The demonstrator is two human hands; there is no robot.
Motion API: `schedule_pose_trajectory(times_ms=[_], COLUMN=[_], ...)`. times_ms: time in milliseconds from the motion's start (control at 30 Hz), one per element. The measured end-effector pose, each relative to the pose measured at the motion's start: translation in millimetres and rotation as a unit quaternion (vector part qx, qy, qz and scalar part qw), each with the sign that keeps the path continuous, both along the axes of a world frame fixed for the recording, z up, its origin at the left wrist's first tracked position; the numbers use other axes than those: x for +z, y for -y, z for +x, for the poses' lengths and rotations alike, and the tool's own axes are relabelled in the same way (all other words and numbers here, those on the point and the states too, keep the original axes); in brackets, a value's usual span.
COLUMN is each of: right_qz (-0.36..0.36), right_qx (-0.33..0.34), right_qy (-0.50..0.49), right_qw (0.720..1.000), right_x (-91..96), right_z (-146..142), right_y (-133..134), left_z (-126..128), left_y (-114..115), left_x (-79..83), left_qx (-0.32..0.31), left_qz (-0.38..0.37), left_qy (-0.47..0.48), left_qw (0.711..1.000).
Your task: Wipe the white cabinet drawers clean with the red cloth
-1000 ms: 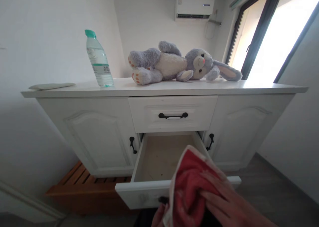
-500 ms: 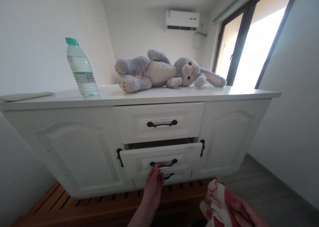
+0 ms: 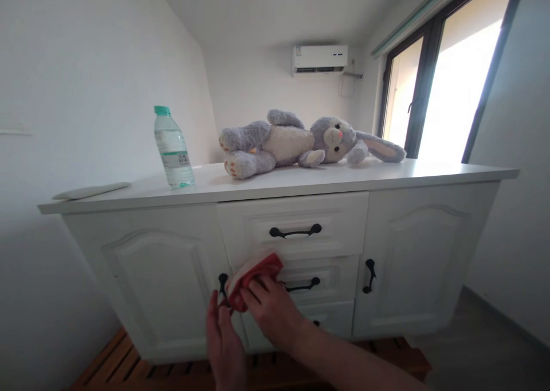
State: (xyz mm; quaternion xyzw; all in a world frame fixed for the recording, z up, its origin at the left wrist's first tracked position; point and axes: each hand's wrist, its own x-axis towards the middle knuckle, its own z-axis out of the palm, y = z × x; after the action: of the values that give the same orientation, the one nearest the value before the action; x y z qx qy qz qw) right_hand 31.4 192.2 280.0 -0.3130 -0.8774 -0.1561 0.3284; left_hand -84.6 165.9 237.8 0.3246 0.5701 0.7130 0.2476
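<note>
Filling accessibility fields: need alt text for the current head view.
A person's right hand holds a red cloth in front of a white cabinet, with the left hand beside it near the black handle of the left door. On the cabinet top, a plush rabbit lies stretched out to the right of an upright water bottle.

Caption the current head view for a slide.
The right hand holds a red, pale-edged fabric cloth; the left hand is by the curved black handle of a white panelled cabinet door.
</note>
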Motion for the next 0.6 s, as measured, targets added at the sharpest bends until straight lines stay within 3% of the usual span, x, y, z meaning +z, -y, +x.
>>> schedule_pose_trajectory(times_ms=[67,133,233,333,600], right_qz=[0.025,0.024,-0.001,-0.027,-0.109], right_qx=[0.015,0.025,0.035,0.039,-0.046], right_qy=[0.06,0.075,0.051,0.028,-0.055], right_qw=[0.998,0.997,0.998,0.998,0.991], right_x=[-8.5,-17.1,-21.4,-17.2,-16.7], right_z=[-35.5,-59.0,-59.4,-17.5,166.9], right_y=[-33.8,-56.3,-66.7,-60.4,-32.6], left_z=[-17.9,-24.8,-14.3,17.1,156.1], left_y=[-4.2,-14.3,-26.7,-28.1,-26.7], left_x=[5.8,6.6,2.3,-2.3,-5.0], left_qx=[0.018,-0.017,-0.031,-0.043,-0.234], left_qz=[-0.036,-0.031,0.001,-0.008,0.033], left_qy=[-0.09,-0.167,-0.234,-0.272,-0.356], left_qw=[0.995,0.985,0.972,0.961,0.904])
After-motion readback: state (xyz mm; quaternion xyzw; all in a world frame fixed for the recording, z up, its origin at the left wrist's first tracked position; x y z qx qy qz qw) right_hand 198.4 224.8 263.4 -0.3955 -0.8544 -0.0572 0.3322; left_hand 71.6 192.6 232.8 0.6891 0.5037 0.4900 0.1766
